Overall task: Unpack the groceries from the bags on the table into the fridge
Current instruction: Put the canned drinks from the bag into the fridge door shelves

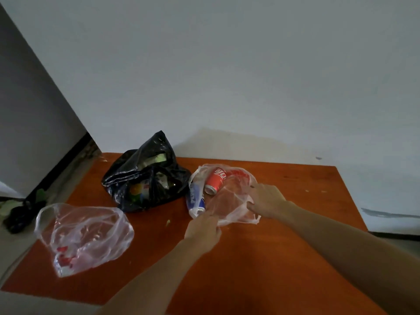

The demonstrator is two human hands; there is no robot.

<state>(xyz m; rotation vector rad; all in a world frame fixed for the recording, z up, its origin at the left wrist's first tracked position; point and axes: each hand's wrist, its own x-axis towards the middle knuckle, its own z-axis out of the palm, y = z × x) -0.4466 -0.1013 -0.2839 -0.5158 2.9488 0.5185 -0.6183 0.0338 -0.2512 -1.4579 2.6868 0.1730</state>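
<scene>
Gripping the clear bag [229, 201] on the bench [250, 258], left hand [202, 230] and right hand [266, 201] each pinch its near plastic edge. Inside, a blue can [196, 198] and a red can [215, 181] lie on their sides, long axes near-to-far, metal ends toward the person. A black bag [145, 176] sits just beside them, to the left.

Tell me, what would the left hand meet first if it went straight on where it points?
The left hand would probably meet the blue can inside the clear bag it grips.
</scene>
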